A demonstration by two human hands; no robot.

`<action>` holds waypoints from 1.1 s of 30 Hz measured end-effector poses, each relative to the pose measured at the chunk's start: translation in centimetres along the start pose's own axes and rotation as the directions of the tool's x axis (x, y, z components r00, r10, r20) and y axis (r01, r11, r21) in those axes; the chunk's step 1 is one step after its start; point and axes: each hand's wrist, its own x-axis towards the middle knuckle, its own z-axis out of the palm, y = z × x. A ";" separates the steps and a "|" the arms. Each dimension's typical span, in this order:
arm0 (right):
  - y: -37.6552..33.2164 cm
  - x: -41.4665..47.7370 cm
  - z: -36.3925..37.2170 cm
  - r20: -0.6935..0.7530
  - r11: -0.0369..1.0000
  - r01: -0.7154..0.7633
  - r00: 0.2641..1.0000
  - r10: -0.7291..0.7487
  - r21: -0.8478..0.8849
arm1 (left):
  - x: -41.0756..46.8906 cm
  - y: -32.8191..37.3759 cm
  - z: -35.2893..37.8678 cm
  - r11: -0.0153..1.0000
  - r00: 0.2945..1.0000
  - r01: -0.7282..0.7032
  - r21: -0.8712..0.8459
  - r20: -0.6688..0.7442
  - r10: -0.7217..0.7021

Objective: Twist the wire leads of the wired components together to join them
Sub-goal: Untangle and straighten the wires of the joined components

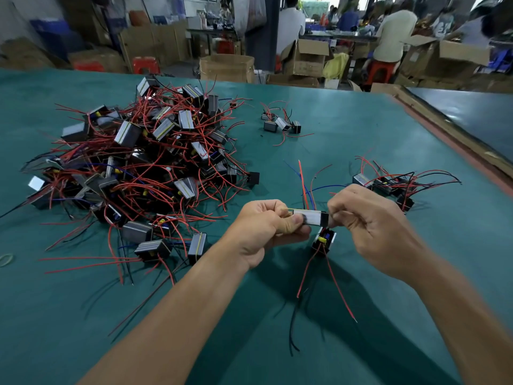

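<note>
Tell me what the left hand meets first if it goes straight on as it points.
Probably the right hand, facing the left hand across the component both grip; depth unclear.

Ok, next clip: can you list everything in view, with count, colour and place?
pile: one, many grey-black components with red leads, table left
far cluster: about four components, grey-black, far centre
right cluster: several components, red and black leads, right of the hands
held component: one, silver-white, between both hands
lower component: one, black with yellow and blue, under the hands
band: one, pale, table's left edge
table: one, green
boxes: several, brown, beyond the table
stools: at least two, red, background
people: several, background
left hand: grip on held component
right hand: grip at its other end
</note>
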 end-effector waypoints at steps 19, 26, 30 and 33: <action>-0.8 -0.2 0.8 -0.066 1.000 -0.006 0.998 0.006 -0.003 | -0.5 0.0 0.3 0.997 0.990 -0.080 0.002 0.116 0.079; -0.5 -0.1 1.1 -0.094 0.997 0.063 0.993 -0.067 -0.042 | -0.5 0.3 -0.1 0.997 0.989 -0.069 -0.015 0.128 0.071; -0.2 0.0 0.6 -0.107 0.997 0.058 0.992 -0.063 -0.052 | -0.7 0.5 -0.1 0.998 0.984 -0.050 -0.037 0.172 0.055; -0.2 -0.1 0.5 -0.041 0.999 0.033 0.999 -0.034 -0.021 | -0.6 0.4 -0.1 0.993 0.982 -0.044 -0.107 0.178 0.062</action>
